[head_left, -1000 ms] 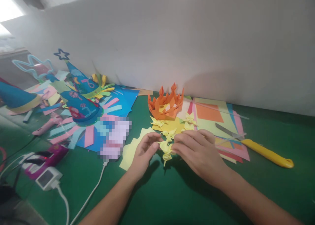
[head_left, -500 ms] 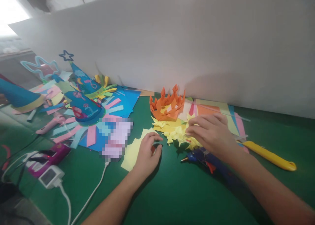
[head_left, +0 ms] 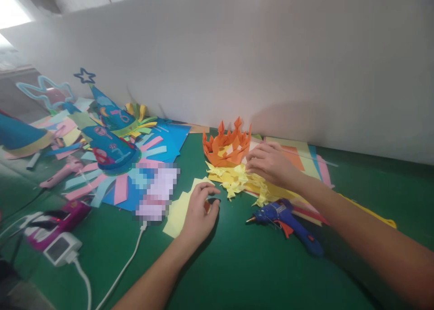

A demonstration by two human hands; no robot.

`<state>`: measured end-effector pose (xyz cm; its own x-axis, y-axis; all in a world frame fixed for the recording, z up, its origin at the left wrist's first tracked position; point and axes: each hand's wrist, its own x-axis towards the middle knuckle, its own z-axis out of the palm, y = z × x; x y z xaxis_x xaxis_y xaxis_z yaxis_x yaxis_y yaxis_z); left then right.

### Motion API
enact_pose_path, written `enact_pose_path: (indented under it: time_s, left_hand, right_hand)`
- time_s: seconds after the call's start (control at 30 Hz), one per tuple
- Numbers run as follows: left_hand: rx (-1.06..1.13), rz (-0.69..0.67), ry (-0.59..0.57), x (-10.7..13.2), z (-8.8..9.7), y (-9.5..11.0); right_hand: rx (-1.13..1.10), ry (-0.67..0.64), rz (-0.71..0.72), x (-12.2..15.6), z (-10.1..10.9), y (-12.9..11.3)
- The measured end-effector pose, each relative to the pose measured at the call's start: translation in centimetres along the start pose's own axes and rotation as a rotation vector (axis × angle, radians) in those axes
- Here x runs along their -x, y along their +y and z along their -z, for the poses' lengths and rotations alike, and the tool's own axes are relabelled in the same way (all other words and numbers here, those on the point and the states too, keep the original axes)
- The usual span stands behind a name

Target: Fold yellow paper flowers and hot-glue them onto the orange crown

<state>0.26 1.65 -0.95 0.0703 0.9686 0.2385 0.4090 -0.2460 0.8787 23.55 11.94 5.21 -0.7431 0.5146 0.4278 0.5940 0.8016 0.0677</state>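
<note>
My left hand (head_left: 200, 212) rests on the green table (head_left: 237, 264) with its fingers curled, thumb and forefinger closed round something small and reddish that I cannot make out. It lies beside a pale yellow sheet (head_left: 178, 208). My right hand (head_left: 271, 165) reaches left over the stack of coloured paper (head_left: 307, 158), fingers stretched out, tips on the yellow paper beside an orange folded crown (head_left: 225, 147). A cluster of small yellow folded pieces (head_left: 237, 181) lies just below that hand. A blue glue gun (head_left: 288, 219) lies on the table under my right forearm.
Blue paper cone hats (head_left: 111, 142) with coloured strips fill the left side, with a pink glue gun (head_left: 59, 176), a magenta device (head_left: 57, 217) and a white plug (head_left: 63, 249) with its cable (head_left: 122, 269). A yellow-handled tool (head_left: 376, 216) shows behind my right arm. A white wall (head_left: 271, 52) backs the table.
My right hand let go of the yellow folded piece onto the pile and moved up towards the orange crown, uncovering the blue glue gun. My left hand dropped to the table and curled.
</note>
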Motion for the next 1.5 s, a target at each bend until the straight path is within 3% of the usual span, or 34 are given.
enact_pose_path:
  time_s: [0.73, 1.17, 1.3, 1.4, 1.5]
  left_hand:
    - [-0.044, 0.005, 0.002, 0.0, -0.1, 0.0]
    - [-0.030, -0.002, 0.008, -0.1, 0.0, 0.1]
    - [-0.027, -0.002, 0.014, 0.0, 0.0, 0.1]
    - [-0.026, 0.003, 0.018, 0.0, 0.0, 0.2]
    - [-0.029, -0.002, 0.033, -0.1, 0.0, 0.1]
  right_hand:
    - [-0.051, -0.048, 0.035, -0.6, -1.6, 0.9]
    - [-0.155, -0.133, 0.008, -0.3, -1.8, 1.6]
    - [-0.187, -0.123, -0.081, -0.2, -1.4, 1.9]
    - [-0.168, -0.060, -0.134, -0.6, -1.0, 1.2]
    - [-0.121, -0.080, -0.115, -1.5, -0.8, -0.6]
